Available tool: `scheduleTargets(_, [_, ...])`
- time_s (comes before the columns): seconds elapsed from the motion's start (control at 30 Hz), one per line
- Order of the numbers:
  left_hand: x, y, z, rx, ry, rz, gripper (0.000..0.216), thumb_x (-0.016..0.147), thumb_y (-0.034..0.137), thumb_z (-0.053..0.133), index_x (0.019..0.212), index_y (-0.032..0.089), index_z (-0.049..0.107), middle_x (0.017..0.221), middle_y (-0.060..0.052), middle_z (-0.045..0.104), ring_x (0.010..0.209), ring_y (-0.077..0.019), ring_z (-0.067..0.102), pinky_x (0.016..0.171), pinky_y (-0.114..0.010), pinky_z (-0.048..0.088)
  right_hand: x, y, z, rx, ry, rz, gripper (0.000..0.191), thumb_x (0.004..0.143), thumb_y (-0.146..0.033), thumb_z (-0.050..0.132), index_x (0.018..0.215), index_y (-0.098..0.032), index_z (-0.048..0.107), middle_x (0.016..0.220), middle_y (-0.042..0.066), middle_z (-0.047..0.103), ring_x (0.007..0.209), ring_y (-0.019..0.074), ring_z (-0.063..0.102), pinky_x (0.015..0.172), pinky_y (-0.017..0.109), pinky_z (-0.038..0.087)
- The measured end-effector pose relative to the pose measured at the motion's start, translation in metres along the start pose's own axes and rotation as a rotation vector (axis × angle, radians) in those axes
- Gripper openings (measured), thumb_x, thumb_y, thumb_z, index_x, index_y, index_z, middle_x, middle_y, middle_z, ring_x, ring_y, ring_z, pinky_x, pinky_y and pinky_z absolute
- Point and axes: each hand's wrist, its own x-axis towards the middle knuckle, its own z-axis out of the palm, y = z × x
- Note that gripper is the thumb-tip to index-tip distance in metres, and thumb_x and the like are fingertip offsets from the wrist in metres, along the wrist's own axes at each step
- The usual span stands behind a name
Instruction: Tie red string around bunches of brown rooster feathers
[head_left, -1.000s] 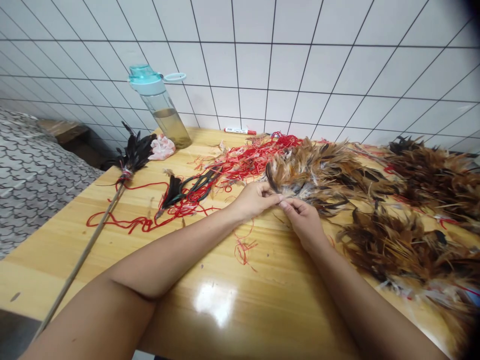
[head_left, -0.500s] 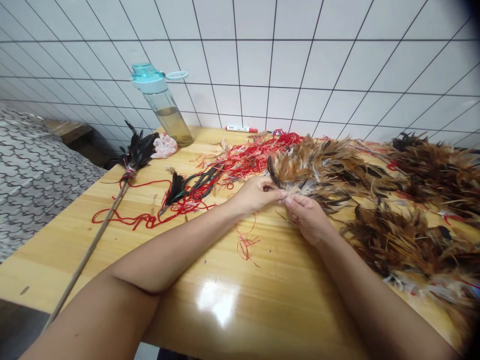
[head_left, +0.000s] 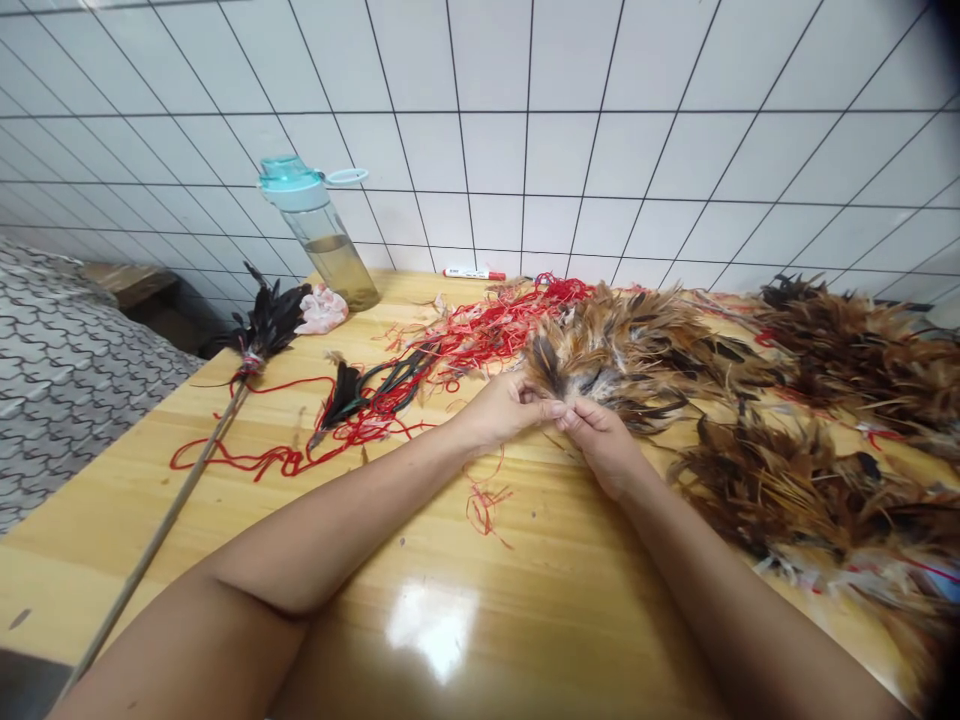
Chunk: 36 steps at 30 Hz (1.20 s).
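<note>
My left hand (head_left: 514,408) is closed in a pinch, with brown-and-dark feathers (head_left: 543,362) standing up from its fingers. My right hand (head_left: 601,437) is closed too; its thumb and fingertip meet the left fingertips at the feathers' lower ends. What exactly lies between the fingertips is too small to see. Just behind both hands spreads a pile of brown feathers (head_left: 637,340). To the left of them are tangled red strings (head_left: 495,325) and dark-handled scissors (head_left: 401,378), partly covered by string.
A stick with black feathers (head_left: 266,315) tied at its end lies at left. Behind it stand a water bottle (head_left: 330,240) and crumpled pinkish tissue (head_left: 322,310). A red-and-white marker (head_left: 474,273) lies by the tiled wall. More feather bundles (head_left: 810,490) cover the right side.
The view has tilted up a little. The dark curved feather above my left hand no longer stands out; brown feathers show there instead. Both hands stay together at nearly the same spot.
</note>
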Motion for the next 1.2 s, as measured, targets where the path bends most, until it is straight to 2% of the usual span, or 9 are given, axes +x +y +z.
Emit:
scheduleTargets(0.3, [0.0,-0.002,-0.001,-0.038,-0.035,-0.014,0.029,0.063,0.033,0.081,0.073,0.01,0.066,0.071,-0.004,0.069,0.069,-0.0125,0.063,0.072,-0.025,0.047,0.002,-0.001,-0.003,-0.301,0.006,-0.201,0.035,0.085,-0.046,0.053,0.062,-0.02,0.052,0.07,0.001,0.052,0.072,0.0157,0.049,0.074,0.029,0.04])
scheduleTargets(0.5, [-0.001,-0.001,0.002,-0.111,-0.031,-0.09,0.033,0.059,0.034,0.083,0.073,0.009,0.068,0.072,-0.006,0.07,0.067,-0.0129,0.063,0.073,-0.028,0.049,0.001,0.001,0.0,-0.395,0.024,-0.222,0.032,0.086,-0.042,0.049,0.062,-0.02,0.05,0.068,0.001,0.051,0.07,0.0159,0.048,0.073,0.029,0.041])
scheduleTargets(0.67, [0.001,-0.002,0.001,-0.106,0.04,-0.076,0.034,0.056,0.035,0.084,0.069,0.009,0.068,0.065,-0.004,0.067,0.06,-0.0097,0.057,0.064,-0.023,0.046,0.0,0.001,0.001,-0.314,0.022,-0.159,0.03,0.086,-0.043,0.052,0.067,-0.02,0.055,0.071,0.001,0.057,0.073,0.016,0.053,0.075,0.029,0.042])
scheduleTargets(0.87, [0.0,0.001,-0.009,-0.045,0.022,-0.139,0.034,0.057,0.035,0.083,0.062,0.008,0.064,0.056,-0.001,0.059,0.052,-0.0069,0.049,0.052,-0.02,0.035,-0.002,-0.007,0.002,-0.135,-0.063,-0.038,0.03,0.079,-0.048,0.062,0.071,-0.019,0.063,0.077,0.003,0.066,0.08,0.0179,0.058,0.081,0.031,0.043])
scheduleTargets(0.97, [-0.001,0.008,-0.01,-0.052,0.002,-0.175,0.033,0.055,0.032,0.084,0.063,0.008,0.063,0.058,-0.001,0.059,0.052,-0.0072,0.05,0.051,-0.02,0.033,-0.004,-0.013,0.001,-0.063,-0.098,0.023,0.032,0.075,-0.05,0.068,0.067,-0.019,0.063,0.076,0.002,0.065,0.077,0.0171,0.057,0.078,0.03,0.042])
scheduleTargets(1.07, [-0.002,0.016,-0.009,-0.087,-0.063,-0.155,0.033,0.053,0.03,0.085,0.065,0.008,0.064,0.061,-0.002,0.061,0.057,-0.0091,0.053,0.055,-0.022,0.037,-0.006,-0.018,-0.002,0.002,-0.159,0.069,0.034,0.073,-0.052,0.069,0.075,-0.018,0.07,0.072,0.002,0.063,0.073,0.0155,0.054,0.073,0.028,0.041])
scheduleTargets(1.2, [-0.003,0.02,-0.008,-0.073,-0.094,-0.17,0.031,0.055,0.03,0.085,0.066,0.008,0.065,0.059,-0.001,0.061,0.054,-0.0079,0.051,0.055,-0.021,0.036,-0.006,-0.019,-0.005,0.076,-0.222,0.117,0.04,0.071,-0.056,0.07,0.081,-0.017,0.073,0.057,-0.003,0.051,0.06,0.0115,0.045,0.061,0.025,0.035])
